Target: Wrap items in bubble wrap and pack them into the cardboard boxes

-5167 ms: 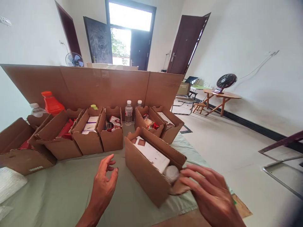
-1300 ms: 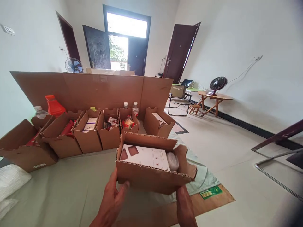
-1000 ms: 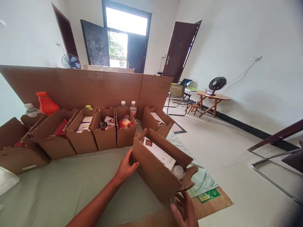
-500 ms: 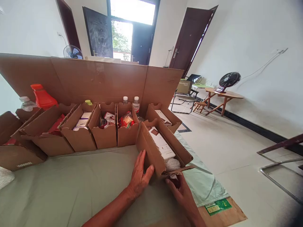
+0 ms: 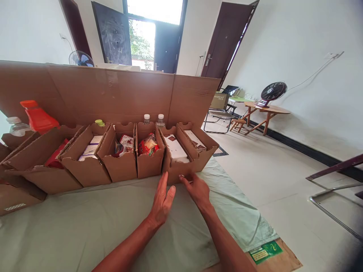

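A row of open cardboard boxes stands on a table under a pale green cloth [image 5: 85, 226]. The box holding a white carton [image 5: 177, 160] sits in the row, between a box of red snack packs [image 5: 149, 158] and the last box on the right [image 5: 198, 145]. My left hand [image 5: 162, 198] lies with fingers stretched out, fingertips at that box's front wall. My right hand [image 5: 197, 189] is beside it, fingers loosely spread and touching the same front wall. Neither hand holds anything.
A tall cardboard sheet [image 5: 113, 94] stands behind the boxes. An orange-capped bottle [image 5: 36, 115] and clear water bottles [image 5: 153, 120] rise behind the row. Further boxes [image 5: 82, 162] fill the left. A fan [image 5: 272, 92] sits on a round wooden table at right.
The box with the white carton was lifted, turned and pushed into the row between the snack box and the rightmost box. Both hands have let go of it and rest at its front.
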A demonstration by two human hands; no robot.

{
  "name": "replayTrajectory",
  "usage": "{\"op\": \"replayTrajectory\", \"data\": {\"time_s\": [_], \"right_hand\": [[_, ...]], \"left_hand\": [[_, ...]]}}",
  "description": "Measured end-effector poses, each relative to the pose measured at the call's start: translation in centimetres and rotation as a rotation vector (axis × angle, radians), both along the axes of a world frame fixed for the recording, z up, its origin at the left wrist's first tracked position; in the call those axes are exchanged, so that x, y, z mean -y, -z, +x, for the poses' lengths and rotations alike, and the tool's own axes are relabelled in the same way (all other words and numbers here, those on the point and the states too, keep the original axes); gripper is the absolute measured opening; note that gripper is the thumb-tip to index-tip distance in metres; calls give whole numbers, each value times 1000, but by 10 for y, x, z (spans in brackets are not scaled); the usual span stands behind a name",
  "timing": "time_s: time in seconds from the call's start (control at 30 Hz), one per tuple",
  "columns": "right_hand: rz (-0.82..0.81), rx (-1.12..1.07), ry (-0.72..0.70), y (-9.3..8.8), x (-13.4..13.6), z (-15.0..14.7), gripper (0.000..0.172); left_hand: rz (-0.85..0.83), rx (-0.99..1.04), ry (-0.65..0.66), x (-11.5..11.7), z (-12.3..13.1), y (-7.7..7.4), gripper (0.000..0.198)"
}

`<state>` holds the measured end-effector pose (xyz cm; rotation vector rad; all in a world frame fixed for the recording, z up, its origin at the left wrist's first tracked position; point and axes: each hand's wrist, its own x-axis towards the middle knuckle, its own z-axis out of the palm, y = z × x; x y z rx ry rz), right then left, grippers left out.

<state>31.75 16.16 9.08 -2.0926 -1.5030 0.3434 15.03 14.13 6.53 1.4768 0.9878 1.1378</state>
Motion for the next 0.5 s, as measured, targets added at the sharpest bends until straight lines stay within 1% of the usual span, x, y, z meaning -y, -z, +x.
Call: {"op": "replayTrajectory", "data": {"time_s": [0.07, 0.1, 0.17, 0.23, 0.3, 0.33, 0.43, 0.5], "right_hand": [[-20, 49, 12, -5, -20, 2, 38], [-23, 64, 7, -6, -25, 2, 40], [-19, 71, -37, -7, -26, 2, 43], [-9, 50, -127, -4, -22, 0, 38], [6, 6, -231, 0, -19, -5, 26], [16, -17, -272, 3, -19, -8, 24], [48, -67, -322, 8, -26, -15, 34], [66, -81, -322, 7, -31, -16, 37]], "left_hand": [[-48, -61, 14, 9, -11, 2, 72], [-81, -112, 21, 16, -20, 3, 72], [-139, -242, 63, 34, -46, 8, 70], [-149, -358, 159, 54, -77, 16, 62], [-132, -419, 244, 74, -106, 27, 52], [-119, -425, 265, 82, -118, 34, 49], [-56, -364, 301, 99, -141, 55, 44], [-13, -304, 319, 103, -149, 61, 42]]}}
